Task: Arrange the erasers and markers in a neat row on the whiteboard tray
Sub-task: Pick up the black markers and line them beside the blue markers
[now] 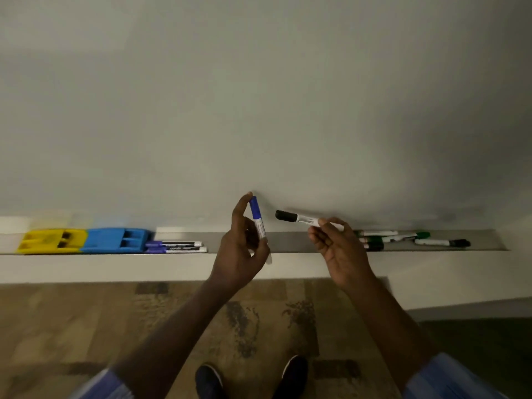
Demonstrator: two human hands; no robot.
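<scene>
Shoes [293, 375] are seen below; a blue marker [257, 218] is gripped by the left hand [240, 249], a black marker [299, 218] by the right hand [336, 243], presumably for alignment on the tray [288, 241].

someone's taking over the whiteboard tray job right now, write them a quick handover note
Left hand: holds a blue-capped marker nearly upright, above the tray.
Right hand: holds a black-capped marker roughly level, cap pointing left, also off the tray.
Done: at the tray's left end the yellow eraser and blue eraser sit side by side, with two blue-capped markers lying parallel just right of them.
Left: set down both held markers next to that row, then bring over the loose pile on the right, several green-capped markers and one black-capped marker, lying at mixed angles.
</scene>
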